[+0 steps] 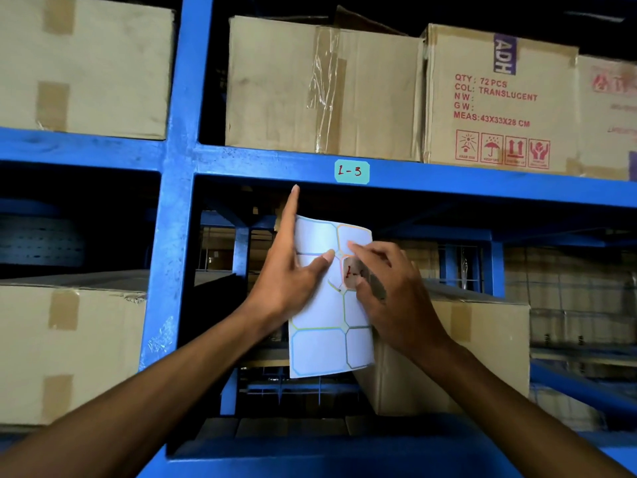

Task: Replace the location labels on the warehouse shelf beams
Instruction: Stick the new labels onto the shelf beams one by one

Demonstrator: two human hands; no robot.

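L hand (286, 281) holds label sheet (327, 322); R hand (389, 291) pinches label (353, 272).

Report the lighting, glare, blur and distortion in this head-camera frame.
Head view: upper boxes and the beam label evenly lit and legible; the bays behind the label sheet fall into deep shadow; glare on the clear tape; wide-angle bowing of the blue beam; right hand slightly soft.
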